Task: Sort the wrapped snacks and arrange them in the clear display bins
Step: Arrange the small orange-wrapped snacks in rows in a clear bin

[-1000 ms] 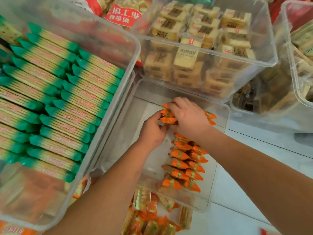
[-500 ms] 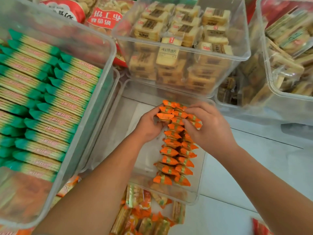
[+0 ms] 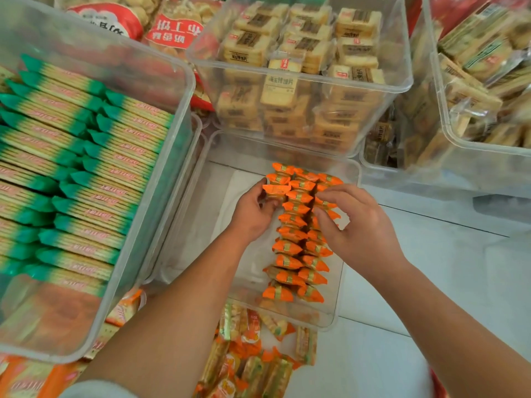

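The left hand (image 3: 253,211), reaching in from the lower left of the frame, pinches one orange packet (image 3: 275,189) between thumb and fingers at the top of the left column. The right hand (image 3: 359,228), coming from the lower right, curls its thumb and fingertips onto the right column of orange wrapped snacks (image 3: 290,248), grasping the packets there. These snacks lie in two overlapping columns in the low clear bin (image 3: 342,288) at the centre of the frame. At the left a tall clear bin (image 3: 184,90) is packed with rows of green-ended biscuit packs (image 3: 94,156). Loose mixed snacks (image 3: 250,354) lie heaped at the bottom centre. At the top centre another clear bin (image 3: 402,81) holds stacked cream square packs (image 3: 253,44), and a bin at the far right (image 3: 439,104) holds pale clear-wrapped bars (image 3: 474,53). A red label (image 3: 175,31) at the top bears white Chinese characters, upside down; the small print on the cream packs is unreadable.
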`<state>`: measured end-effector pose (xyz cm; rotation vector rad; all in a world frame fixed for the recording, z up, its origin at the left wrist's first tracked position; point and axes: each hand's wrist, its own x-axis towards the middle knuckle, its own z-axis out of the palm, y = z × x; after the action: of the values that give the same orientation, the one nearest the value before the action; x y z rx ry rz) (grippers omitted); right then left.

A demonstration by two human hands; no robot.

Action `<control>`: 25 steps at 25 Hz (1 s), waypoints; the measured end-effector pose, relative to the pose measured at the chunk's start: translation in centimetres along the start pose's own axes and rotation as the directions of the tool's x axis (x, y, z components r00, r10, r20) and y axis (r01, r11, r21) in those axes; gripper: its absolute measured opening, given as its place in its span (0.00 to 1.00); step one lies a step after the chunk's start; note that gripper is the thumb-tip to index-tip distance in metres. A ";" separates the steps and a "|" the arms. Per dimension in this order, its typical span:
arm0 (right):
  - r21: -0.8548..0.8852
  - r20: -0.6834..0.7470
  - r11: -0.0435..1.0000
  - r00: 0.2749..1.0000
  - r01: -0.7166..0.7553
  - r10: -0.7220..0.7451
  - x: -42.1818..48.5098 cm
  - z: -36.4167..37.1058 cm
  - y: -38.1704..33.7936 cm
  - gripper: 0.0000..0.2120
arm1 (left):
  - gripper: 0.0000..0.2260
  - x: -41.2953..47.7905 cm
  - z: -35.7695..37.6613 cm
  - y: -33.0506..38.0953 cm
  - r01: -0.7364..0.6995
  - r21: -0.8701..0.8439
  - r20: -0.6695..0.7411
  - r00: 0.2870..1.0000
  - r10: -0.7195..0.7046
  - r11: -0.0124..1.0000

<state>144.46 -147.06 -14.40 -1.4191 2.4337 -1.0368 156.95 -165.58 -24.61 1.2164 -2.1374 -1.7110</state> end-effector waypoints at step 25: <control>-0.093 0.353 0.679 0.613 -0.728 0.706 -23.0 5.2 -6.1 0.17 | 0.05 -34.0 -1.7 -3.7 0.043 0.314 -0.032 0.999 -0.035 0.949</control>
<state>163.68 -132.89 -19.39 -0.4156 2.2947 -0.5634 182.23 -144.57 -15.12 1.3546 -2.4543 -1.3934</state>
